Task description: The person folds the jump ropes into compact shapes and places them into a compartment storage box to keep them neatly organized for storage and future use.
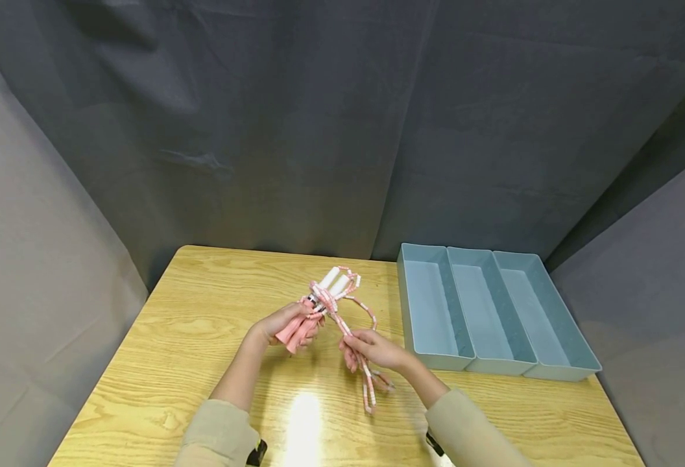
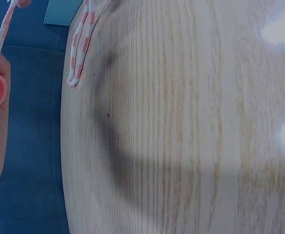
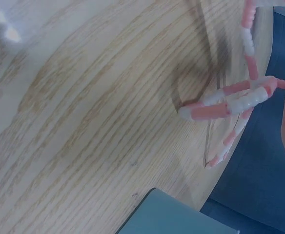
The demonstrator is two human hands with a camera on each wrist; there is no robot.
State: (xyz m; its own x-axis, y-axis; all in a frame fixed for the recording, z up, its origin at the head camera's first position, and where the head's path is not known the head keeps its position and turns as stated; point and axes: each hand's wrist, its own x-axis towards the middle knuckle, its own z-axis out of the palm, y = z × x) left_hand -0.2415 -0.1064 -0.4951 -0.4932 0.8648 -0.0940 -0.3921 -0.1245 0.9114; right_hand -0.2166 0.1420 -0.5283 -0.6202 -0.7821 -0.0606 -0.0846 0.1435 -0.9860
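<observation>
Two hands engaged: your left hand (image 1: 287, 324) grips the rope handles (image 1: 313, 311), angled up-right; your right hand (image 1: 372, 350) pinches the beaded rope (image 1: 368, 386) just beside.

text: none legible | labels: none | brands: none | numbers: 0 | signs: none

Glossy wood-grain table (image 1: 202, 337), plastic-beaded rope (image 1: 354, 337)

Left of the blue tray (image 1: 436, 357) on the tabletop (image 1: 161, 350), the left hand (image 1: 281, 323) grips the skipping rope's pink handles (image 1: 300, 327) while the right hand (image 1: 372, 350) pinches its beaded cord (image 1: 368, 389)
</observation>
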